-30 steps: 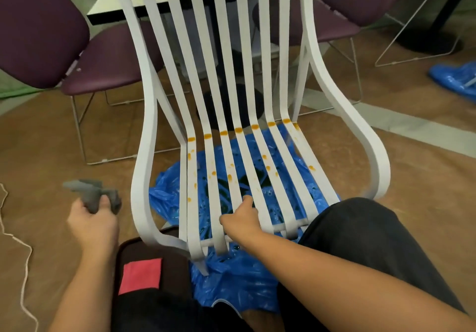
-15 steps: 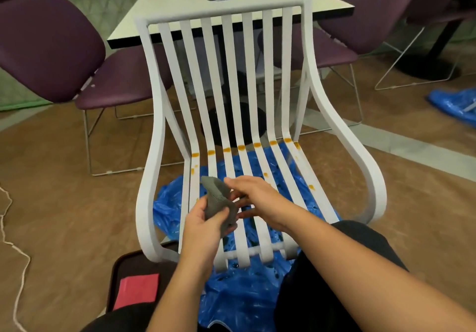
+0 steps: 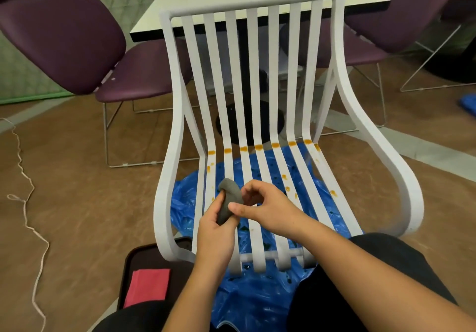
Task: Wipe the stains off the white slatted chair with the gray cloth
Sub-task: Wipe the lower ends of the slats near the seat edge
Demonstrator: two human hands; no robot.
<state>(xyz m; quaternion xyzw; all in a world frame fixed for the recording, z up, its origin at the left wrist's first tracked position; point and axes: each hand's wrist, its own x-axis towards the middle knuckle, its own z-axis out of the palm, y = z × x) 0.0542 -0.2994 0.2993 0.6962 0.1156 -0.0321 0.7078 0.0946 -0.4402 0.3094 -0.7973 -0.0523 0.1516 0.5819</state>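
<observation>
Cloth (image 3: 229, 199) is gray and bunched up, left grip (image 3: 215, 233) holds it, right grip (image 3: 268, 212) pinches its side; white chair (image 3: 173, 105) slats show orange stains (image 3: 258, 147) along the seat bend.

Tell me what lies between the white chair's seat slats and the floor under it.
A crumpled blue plastic sheet covers the floor under the white slatted chair, seen through its slats in the head view.
</observation>
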